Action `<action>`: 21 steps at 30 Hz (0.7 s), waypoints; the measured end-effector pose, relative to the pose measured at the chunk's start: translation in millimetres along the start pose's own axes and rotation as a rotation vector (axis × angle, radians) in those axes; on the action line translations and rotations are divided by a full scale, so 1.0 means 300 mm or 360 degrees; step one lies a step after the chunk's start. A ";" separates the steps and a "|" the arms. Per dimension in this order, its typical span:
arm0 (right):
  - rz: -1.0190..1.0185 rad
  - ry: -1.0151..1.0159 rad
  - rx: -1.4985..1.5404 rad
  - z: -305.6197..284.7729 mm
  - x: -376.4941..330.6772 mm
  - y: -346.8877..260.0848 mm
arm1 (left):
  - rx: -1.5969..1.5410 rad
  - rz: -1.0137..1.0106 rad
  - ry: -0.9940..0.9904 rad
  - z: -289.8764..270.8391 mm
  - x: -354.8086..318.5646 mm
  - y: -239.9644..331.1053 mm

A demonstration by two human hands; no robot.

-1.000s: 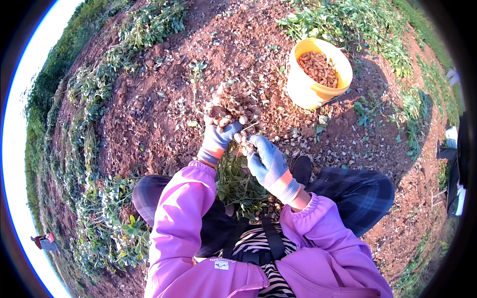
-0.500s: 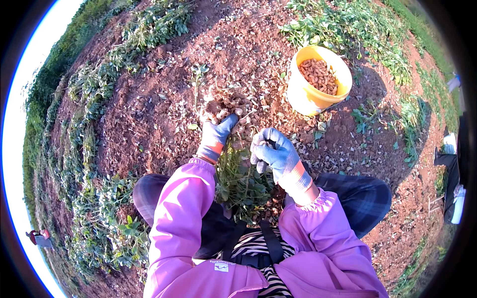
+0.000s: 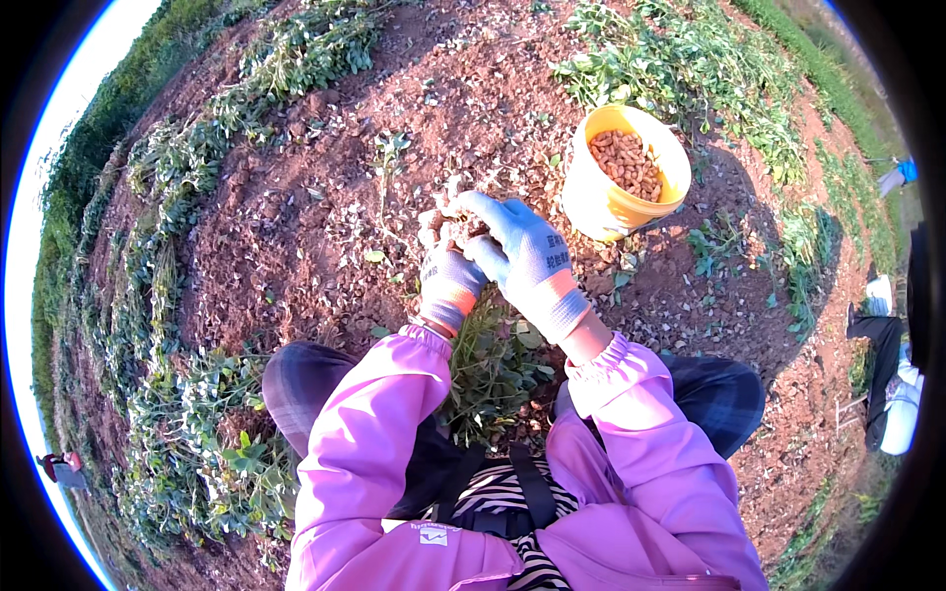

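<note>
My gloved left hand point(image 3: 452, 280) is closed round the root end of a peanut plant point(image 3: 490, 379). Its leafy stems hang back between my legs. Pale pods cluster on the roots point(image 3: 434, 227) above that hand. My right hand point(image 3: 524, 252), also gloved, reaches over from the right with its fingers curled onto the pods, touching the left glove. The fingertips are partly hidden, so how many pods they grip does not show. A yellow bucket point(image 3: 589, 209) stands beyond my right hand, with loose peanuts point(image 3: 628, 164) inside.
Reddish soil strewn with dry leaves point(image 3: 325, 197) surrounds me. Pulled plants lie in a row at the left point(image 3: 212, 394) and in a heap point(image 3: 680, 59) behind the bucket. Part of another person point(image 3: 877, 364) shows at the right edge, beside a white container point(image 3: 899, 419).
My right hand has moved up and left from beside the plant onto the pods. My left hand has shifted slightly right and nearer, still gripping the plant.
</note>
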State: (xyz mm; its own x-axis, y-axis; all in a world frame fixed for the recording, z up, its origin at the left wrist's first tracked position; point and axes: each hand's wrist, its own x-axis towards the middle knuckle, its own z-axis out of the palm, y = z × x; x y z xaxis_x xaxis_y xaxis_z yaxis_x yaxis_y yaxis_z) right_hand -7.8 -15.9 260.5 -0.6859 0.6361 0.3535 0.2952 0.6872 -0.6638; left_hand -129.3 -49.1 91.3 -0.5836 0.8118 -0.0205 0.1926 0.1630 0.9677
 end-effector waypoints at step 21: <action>0.0093 0.0171 -0.0132 -0.084 -0.137 0.118 | 0.0824 0.0248 0.0307 0.021 -0.058 0.216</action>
State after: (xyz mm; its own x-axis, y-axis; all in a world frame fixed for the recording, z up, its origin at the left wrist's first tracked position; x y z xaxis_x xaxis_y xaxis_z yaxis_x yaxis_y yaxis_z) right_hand 47.6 -8.8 238.9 -0.5921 0.7067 0.3873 0.3896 0.6718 -0.6301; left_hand -101.6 -49.0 152.6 -0.6417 0.7389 0.2056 0.6207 0.3428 0.7052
